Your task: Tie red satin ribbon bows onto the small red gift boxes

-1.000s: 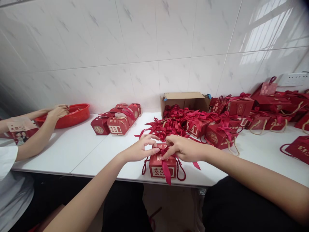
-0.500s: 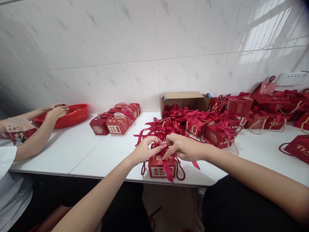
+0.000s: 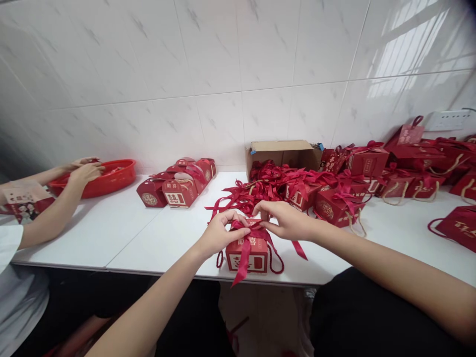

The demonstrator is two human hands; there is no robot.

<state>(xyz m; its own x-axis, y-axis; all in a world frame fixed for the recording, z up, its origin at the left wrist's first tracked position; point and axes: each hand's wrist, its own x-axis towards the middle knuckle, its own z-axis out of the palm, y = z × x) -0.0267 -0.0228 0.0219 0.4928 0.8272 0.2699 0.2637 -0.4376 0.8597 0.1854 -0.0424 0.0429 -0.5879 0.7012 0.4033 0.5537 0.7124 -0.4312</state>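
A red gift box (image 3: 247, 263) with a white character panel stands upright near the table's front edge, dark red cord handles at its sides. Over its top lies a red satin ribbon (image 3: 243, 260), one tail hanging down the front face. My left hand (image 3: 222, 232) pinches the ribbon at the upper left of the box. From the other side, my right hand (image 3: 280, 220) grips the ribbon between thumb and finger at the top right. The fingers partly hide where the ribbon crosses.
Behind my hands are a pile of red ribbons (image 3: 245, 196) and a cardboard box (image 3: 282, 146). Several finished red boxes (image 3: 338, 208) crowd the right; more boxes (image 3: 180, 193) stand left of centre. A co-worker's hands (image 3: 87, 171) are over a red basin (image 3: 111, 181) at far left.
The front ribbon tail has swung left across the box face. My right hand's fingers have lifted from the box top and regripped the ribbon farther right.
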